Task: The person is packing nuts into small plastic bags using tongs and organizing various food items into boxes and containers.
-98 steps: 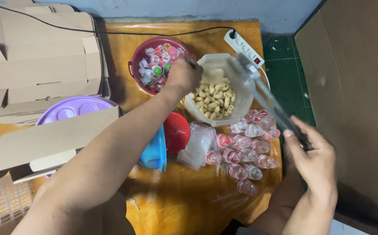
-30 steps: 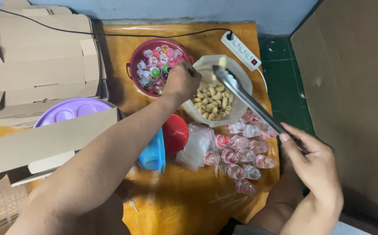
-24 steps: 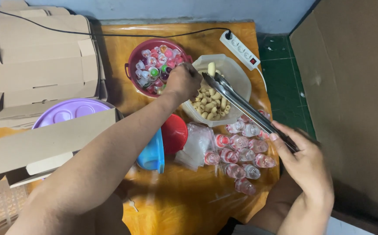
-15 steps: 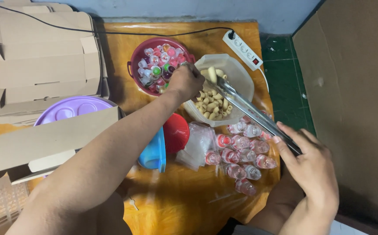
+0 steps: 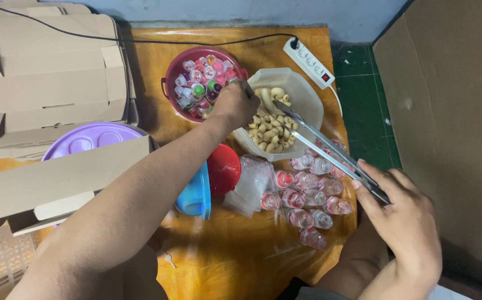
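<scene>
The left hand (image 5: 234,104) is closed at the near rim of the beige bowl (image 5: 307,94), between it and the maroon bowl (image 5: 170,83) of small coloured cups; its fingers curl under, so whether they grip the rim or some small item cannot be told. The left forearm crosses the middle of the view and hides much of the orange counter (image 5: 235,261) under it, along with part of the blue lid (image 5: 196,194) beside the red lid (image 5: 225,168). The right hand (image 5: 405,216) holds the handle end of the metal tongs (image 5: 321,147), fingers wrapped over that end so the hinge is covered. The long axis of the tongs runs on a diagonal from the right hand up and left, the tips pointing into the beige bowl and resting among the pale, curved snack pieces (image 5: 269,128); the two arms lie close together, though whether a piece sits between the tips is hard to make out. Below the tongs a cluster of small clear bottles (image 5: 307,194) with pink contents lies on the counter next to a stack of clear plastic bags (image 5: 252,180). The purple lid (image 5: 85,139) is partly covered by flattened cardboard (image 5: 52,183), and a white power strip (image 5: 310,64) lies at the far edge of the counter.
</scene>
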